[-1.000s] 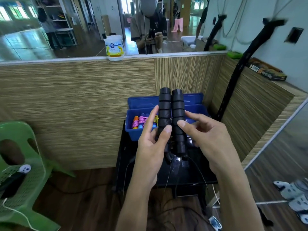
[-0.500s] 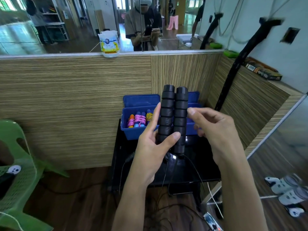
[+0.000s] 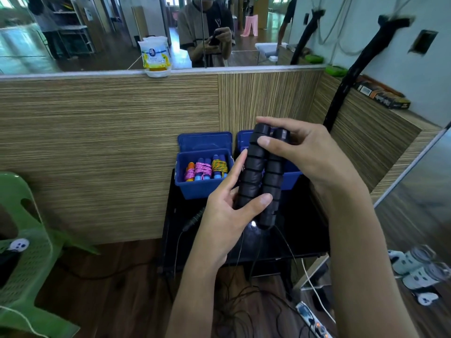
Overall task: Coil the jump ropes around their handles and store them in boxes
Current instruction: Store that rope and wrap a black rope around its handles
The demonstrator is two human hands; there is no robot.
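Observation:
Two black ribbed jump-rope handles stand side by side, upright, above a small black table. My left hand grips their lower part, thumb across the front. My right hand holds their top ends, thumb on the left handle. A thin black rope hangs from the handles down to a loose tangle on the floor. Behind them sit two open blue boxes: the left box holds coiled ropes in pink, yellow and orange; the right box is mostly hidden by my hands.
A wood-grain partition backs the table and turns along the right side. A green plastic chair stands at left. A power strip and cables lie on the wooden floor below. Shoes lie at right.
My right hand moved from the middle of the handles up to their top ends. The handles tilted slightly and my view shifted left.

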